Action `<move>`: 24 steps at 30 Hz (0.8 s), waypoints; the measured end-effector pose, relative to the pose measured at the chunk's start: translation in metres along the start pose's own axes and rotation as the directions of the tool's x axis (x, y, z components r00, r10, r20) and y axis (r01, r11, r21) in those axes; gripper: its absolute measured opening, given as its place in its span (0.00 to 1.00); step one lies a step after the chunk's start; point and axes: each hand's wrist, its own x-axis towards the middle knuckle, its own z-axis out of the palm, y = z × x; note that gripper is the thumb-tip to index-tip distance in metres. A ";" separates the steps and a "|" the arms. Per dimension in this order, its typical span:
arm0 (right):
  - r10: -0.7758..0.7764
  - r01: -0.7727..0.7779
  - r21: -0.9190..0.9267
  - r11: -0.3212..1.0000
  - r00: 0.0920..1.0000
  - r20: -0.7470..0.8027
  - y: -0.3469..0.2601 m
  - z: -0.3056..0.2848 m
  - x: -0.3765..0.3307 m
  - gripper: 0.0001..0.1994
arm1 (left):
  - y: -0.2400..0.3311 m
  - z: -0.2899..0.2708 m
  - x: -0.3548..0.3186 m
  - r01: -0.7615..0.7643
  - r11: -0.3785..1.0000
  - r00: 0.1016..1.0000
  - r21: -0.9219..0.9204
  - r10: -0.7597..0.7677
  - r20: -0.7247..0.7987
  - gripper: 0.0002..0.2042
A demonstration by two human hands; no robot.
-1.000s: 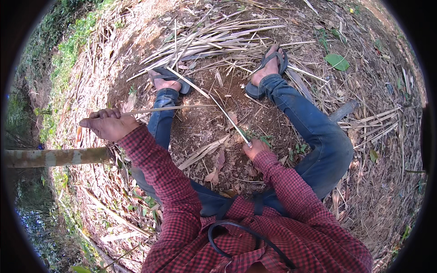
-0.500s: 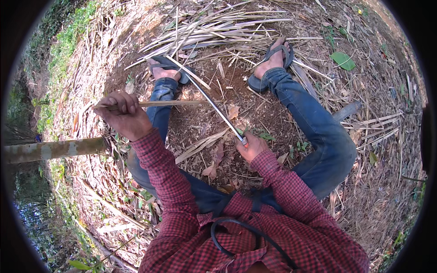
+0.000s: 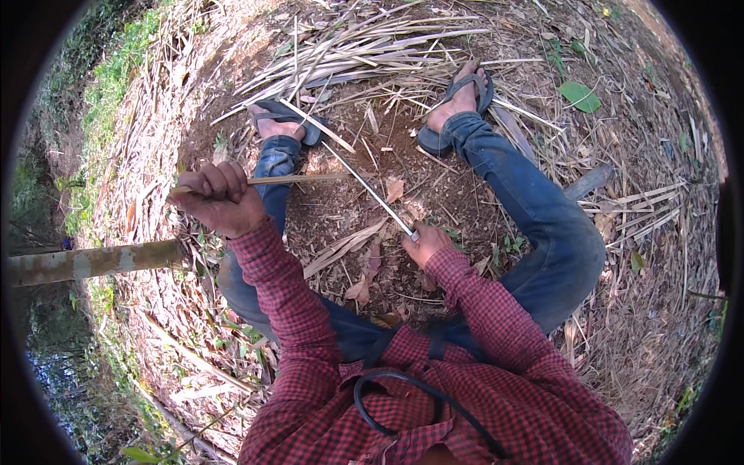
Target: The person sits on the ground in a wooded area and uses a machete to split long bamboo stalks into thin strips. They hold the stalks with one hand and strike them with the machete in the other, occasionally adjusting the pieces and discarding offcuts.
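Observation:
My left hand (image 3: 222, 200) is closed in a fist round a flat, pale tan strip (image 3: 302, 179), which looks like split bamboo or cane. The strip points right across my left shin, and a short end sticks out left of the fist. My right hand (image 3: 428, 245) grips a long, narrow-bladed knife (image 3: 377, 196) by its handle, which my fingers mostly hide. Its bright blade slants away to the upper left. Near the blade's far part, the strip's right end meets or crosses it; whether they touch I cannot tell.
Beyond my sandalled feet lies a pile of pale strips (image 3: 372, 54). A few dry strips (image 3: 341, 249) rest between my legs. A mottled trunk or post (image 3: 101, 262) stands at the left, and a cut piece of wood (image 3: 589, 182) lies past my right knee.
My left hand has shifted slightly right and turned, its fist tighter round the strip. The knife blade now shows thinner, as if rolled in my right hand.

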 end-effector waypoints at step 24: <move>0.362 -0.344 -0.127 0.931 0.915 0.177 0.016 -0.006 0.001 0.26 | -0.019 -0.021 0.033 0.071 0.990 0.994 -0.121 -0.060 0.093 0.21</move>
